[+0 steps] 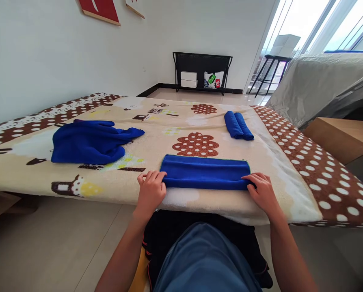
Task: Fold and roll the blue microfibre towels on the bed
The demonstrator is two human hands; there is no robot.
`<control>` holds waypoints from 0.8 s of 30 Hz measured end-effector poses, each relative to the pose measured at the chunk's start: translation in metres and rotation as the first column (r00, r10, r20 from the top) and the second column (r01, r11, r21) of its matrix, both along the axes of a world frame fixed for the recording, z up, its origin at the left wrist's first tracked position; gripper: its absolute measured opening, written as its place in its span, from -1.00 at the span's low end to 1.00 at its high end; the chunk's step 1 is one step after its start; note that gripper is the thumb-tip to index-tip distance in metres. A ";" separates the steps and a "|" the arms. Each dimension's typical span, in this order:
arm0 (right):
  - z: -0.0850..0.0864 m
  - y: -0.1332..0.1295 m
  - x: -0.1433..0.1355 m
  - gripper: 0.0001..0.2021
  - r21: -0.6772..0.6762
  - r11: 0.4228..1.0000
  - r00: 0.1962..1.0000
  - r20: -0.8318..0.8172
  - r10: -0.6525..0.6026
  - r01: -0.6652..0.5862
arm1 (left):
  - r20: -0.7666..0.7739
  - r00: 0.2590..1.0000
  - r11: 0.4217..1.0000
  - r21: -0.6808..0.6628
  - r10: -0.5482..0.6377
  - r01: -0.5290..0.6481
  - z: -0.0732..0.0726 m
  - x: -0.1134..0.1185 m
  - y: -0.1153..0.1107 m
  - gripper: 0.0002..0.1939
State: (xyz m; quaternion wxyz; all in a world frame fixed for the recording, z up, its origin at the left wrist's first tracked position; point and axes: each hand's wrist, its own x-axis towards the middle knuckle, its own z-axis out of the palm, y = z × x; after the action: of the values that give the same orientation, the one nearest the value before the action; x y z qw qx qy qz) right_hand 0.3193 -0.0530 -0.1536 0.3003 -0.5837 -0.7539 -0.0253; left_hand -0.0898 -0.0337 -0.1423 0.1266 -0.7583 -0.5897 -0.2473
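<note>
A blue towel (204, 170), partly folded into a long strip with its near edge turned over, lies flat in front of me. My left hand (152, 186) pinches its near left corner, and my right hand (262, 188) pinches the near right corner. Both hands are closed on the cloth and rest close to the bed's front edge. Farther right lie two blue rolled towels (238, 125), side by side. On the left is a crumpled heap of blue cloth (91, 142).
A cream patterned blanket (181, 198) with a brown polka-dot border covers the bed. Beyond it stands a black rack (202, 65) holding white boxes. At right are a cardboard box (342, 138), a plastic-draped object (318, 81) and a black stool (273, 67).
</note>
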 end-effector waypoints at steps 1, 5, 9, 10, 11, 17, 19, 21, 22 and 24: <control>0.002 0.002 -0.006 -0.69 0.018 1.000 1.000 0.012 0.002 -0.002 | -0.012 1.000 1.000 0.023 0.012 -0.012 0.001 0.006 -0.001 -0.61; 0.007 0.009 -0.049 -0.63 0.026 0.990 0.989 0.052 0.141 -0.142 | -0.041 0.989 0.989 0.038 -0.142 0.143 0.000 0.043 -0.002 -0.55; 0.005 0.015 -0.100 -0.58 -0.035 0.954 0.952 0.065 0.298 -0.296 | -0.045 0.905 0.906 -0.017 -0.423 0.422 -0.008 0.087 0.003 -0.56; 0.004 0.017 -0.109 -0.60 -0.046 0.952 0.950 0.068 0.304 -0.301 | -0.038 0.893 0.894 -0.033 -0.447 0.446 -0.010 0.095 0.006 -0.57; 0.002 0.020 -0.114 -0.61 -0.052 0.955 0.953 0.071 0.294 -0.291 | -0.029 0.893 0.893 -0.051 -0.449 0.447 -0.011 0.101 0.008 -0.59; -0.008 0.033 -0.087 -0.56 -0.018 0.999 0.998 0.054 0.043 -0.042 | 0.007 0.975 0.970 -0.097 -0.223 0.223 -0.011 0.068 0.027 -0.54; -0.011 0.034 -0.065 -0.56 -0.022 0.998 0.997 0.049 -0.066 0.067 | 0.013 0.993 0.988 -0.096 -0.120 0.121 -0.011 0.041 0.033 -0.54; -0.015 0.034 -0.046 -0.56 -0.037 0.987 0.986 0.056 -0.157 0.159 | 0.023 0.999 0.993 -0.108 -0.037 0.039 -0.012 0.017 0.036 -0.53; -0.016 0.034 -0.039 -0.56 -0.042 0.980 0.980 0.063 -0.190 0.193 | 0.025 1.000 0.993 -0.116 -0.011 0.014 -0.013 0.009 0.037 -0.53; -0.019 0.033 -0.032 -0.55 -0.039 0.971 0.969 0.074 -0.234 0.237 | 0.024 0.999 0.994 -0.110 0.027 -0.024 -0.014 0.002 0.036 -0.54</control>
State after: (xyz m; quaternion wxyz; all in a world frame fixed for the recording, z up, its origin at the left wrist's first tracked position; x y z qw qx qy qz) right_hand 0.2876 -0.0200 -0.1726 0.2553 -0.6749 -0.6895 -0.0630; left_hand -0.0880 0.0022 -0.1564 0.0804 -0.7533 -0.6137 -0.2223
